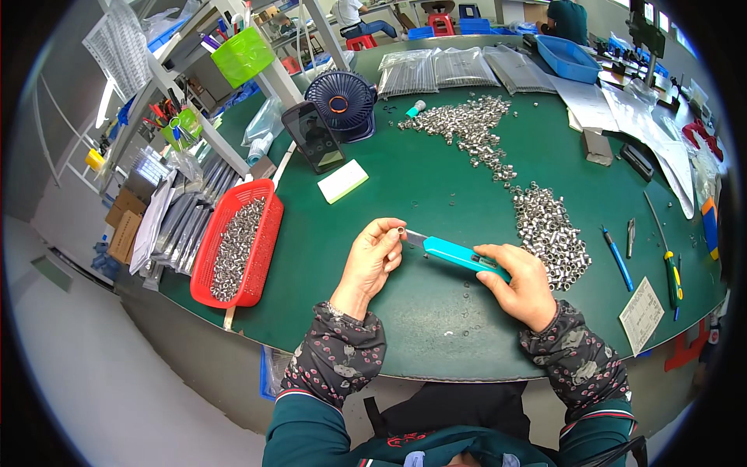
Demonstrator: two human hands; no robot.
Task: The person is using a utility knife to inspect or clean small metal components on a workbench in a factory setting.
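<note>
Between thumb and forefinger, my left hand (369, 259) pinches a small metal ring (401, 231). My right hand (520, 282) grips a turquoise utility knife (461, 254), its blade (416, 239) out and pointing left. The blade tip is at or very near the ring; whether they touch I cannot tell. Small dark scraps (466, 313) lie on the table in front of my hands. Just beyond my right hand is a heap of silver metal rings (549, 237), and a looser heap (464, 127) spreads farther back.
A red basket (272, 226) of metal rings stands at the left. Behind are a phone (313, 137), a small fan (342, 103) and a notepad (342, 182). At right lie a blue pen-like tool (618, 258), a screwdriver (671, 272) and a paper tag (642, 317). A blue tray (568, 59) sits far back.
</note>
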